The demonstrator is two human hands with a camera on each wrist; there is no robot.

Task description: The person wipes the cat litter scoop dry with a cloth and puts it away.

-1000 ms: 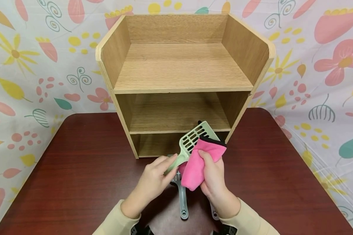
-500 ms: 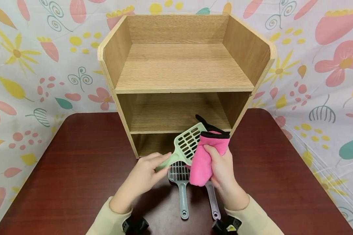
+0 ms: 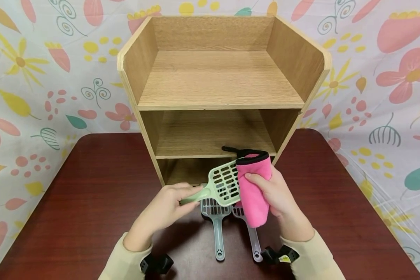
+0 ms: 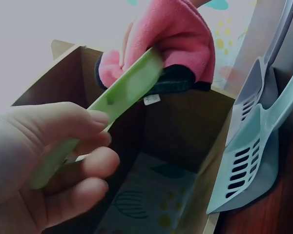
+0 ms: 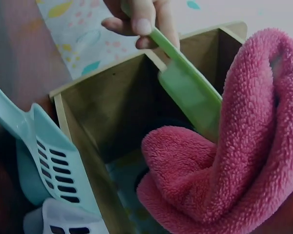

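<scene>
left fingers [image 3: 186,192] pinch one green scoop [image 3: 215,188] of three; right fingers [image 3: 258,180] grip one cloth [image 3: 253,198]

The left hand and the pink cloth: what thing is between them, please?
The green scoop lies between them in the head view: the left hand grips its handle, and its slotted end meets the pink cloth.

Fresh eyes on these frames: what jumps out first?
Probably the bright pink cloth, held in the right hand and overlapping the head of the green scoop that the left hand grips. Next, the wooden shelf unit filling the head view's upper middle. Two more scoops, one blue-grey and one pale purple, sit in front of it.
</scene>
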